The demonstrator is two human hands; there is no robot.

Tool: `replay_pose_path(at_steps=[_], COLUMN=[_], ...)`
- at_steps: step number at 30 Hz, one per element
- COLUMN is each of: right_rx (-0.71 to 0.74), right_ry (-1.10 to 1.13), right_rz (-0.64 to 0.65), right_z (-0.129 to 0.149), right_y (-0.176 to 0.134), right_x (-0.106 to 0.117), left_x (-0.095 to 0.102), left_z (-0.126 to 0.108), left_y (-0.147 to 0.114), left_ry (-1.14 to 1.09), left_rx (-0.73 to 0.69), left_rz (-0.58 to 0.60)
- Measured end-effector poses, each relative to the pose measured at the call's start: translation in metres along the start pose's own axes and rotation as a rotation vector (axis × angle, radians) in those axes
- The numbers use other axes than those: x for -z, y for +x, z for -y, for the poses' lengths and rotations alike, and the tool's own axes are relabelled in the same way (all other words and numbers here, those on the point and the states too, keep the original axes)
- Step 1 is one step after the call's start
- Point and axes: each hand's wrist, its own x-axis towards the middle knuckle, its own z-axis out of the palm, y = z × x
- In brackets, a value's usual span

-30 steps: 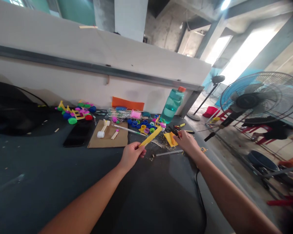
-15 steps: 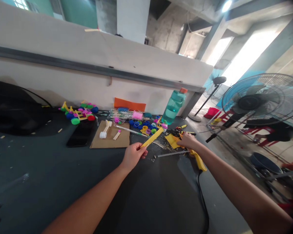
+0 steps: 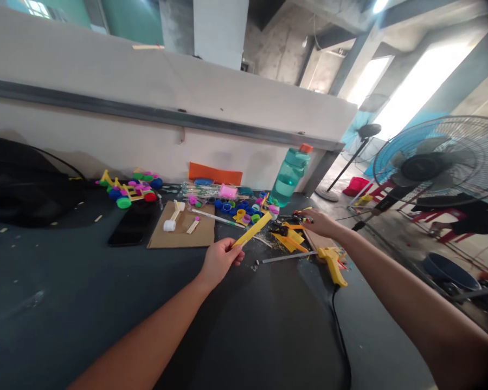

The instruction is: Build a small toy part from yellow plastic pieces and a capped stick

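Over the middle of the dark counter point(image 3: 106, 314), the left hand point(image 3: 223, 261) holds a flat yellow strip point(image 3: 252, 230), its thumb and fingers closed together on the near end. The strip slants up and to the right, clear of the hand for most of its length, with its far end in front of a cluster of small coloured caps point(image 3: 244, 208), mostly blue, some yellow, purple and green.

Farther right, the right hand point(image 3: 319, 222) reaches over a pile of dark tools point(image 3: 296, 219) near the counter's edge. Its fingers bend down among them, and I cannot tell whether they grip anything.

Just below that hand and forearm, a tan board point(image 3: 318, 240) shows in part. A yellow glue gun point(image 3: 332, 262) lies near it, with a black cord point(image 3: 338, 319) running from its handle toward the front. Left of the glue gun, a thin grey rod point(image 3: 284, 258) lies below a yellow sheet point(image 3: 296, 236), and pale crumbs are scattered close by.

Left of the caps, a piece of cardboard point(image 3: 158, 236) carries short sticks and white wheel-like pieces. A black phone point(image 3: 127, 230) lies beside it, and behind the phone sits a heap of bright assembled parts point(image 3: 124, 203). A teal bottle point(image 3: 288, 176) with an orange cap stands at the back, behind the tools.
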Motion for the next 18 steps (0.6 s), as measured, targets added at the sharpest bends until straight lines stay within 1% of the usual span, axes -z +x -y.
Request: replay_pose_path(at_steps=[2,5,11,14,18], right_rx=[-0.04,-0.035,0.025,0.037,0.02], right_ry=[-0.045,-0.095,-0.131,-0.143,-0.12], right_rz=[-0.017,0.021,0.136,0.14,0.119], right_z=[-0.012,-0.023,-0.021,-0.017,-0.019], right_y=[0.011,0.026,0.05,0.053,0.043], right_x=[0.007,0.008,-0.003,-0.004,0.001], left_x=[-0.001,-0.002,-0.003,-0.003,-0.002], left_z=[0.0,0.001,-0.001,-0.002,-0.003], left_y=[0.001,0.003,0.003,0.003,0.004], left_ry=[-0.018,-0.033,-0.059,-0.078,-0.079], left_rx=[0.017,0.045,0.076,0.084,0.1], left_rz=[-0.001,-0.012,-0.005,-0.006,-0.003])
